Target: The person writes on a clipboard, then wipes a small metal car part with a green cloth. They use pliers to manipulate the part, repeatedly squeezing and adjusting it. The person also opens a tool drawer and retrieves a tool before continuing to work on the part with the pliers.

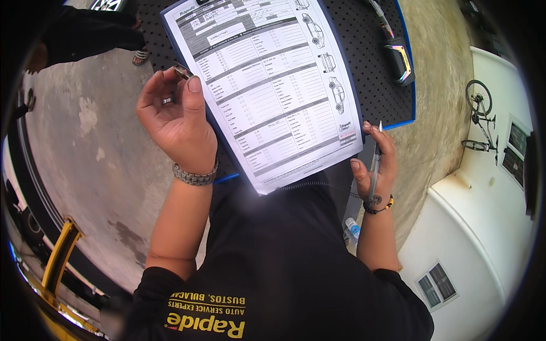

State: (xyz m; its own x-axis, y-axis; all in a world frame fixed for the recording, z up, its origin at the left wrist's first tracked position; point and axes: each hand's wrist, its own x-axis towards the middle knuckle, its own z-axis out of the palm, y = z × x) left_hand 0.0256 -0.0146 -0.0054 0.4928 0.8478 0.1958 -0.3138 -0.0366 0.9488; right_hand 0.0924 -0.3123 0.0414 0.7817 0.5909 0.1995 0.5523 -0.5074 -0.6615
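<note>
Right, you do best bracing the blue clipboard (175, 29) evenly; your left hand (181, 116) pinches something small and dark (182, 71), your right hand (380, 162) loosely cradles a slim pen (375, 170), and between them slants the white form (273, 94), crisp with checkboxes, car outlines and some handwriting

The sheet (273, 85) lies on the clipboard (351, 79), which covers the surface's (387, 102) middle and reaches past its near edge; a tool (401, 59) lies by the right edge; the left hand (176, 108) is beside the clipboard's left edge; the right hand (378, 159), a pen (376, 165) across it, is at its lower right corner.
</note>
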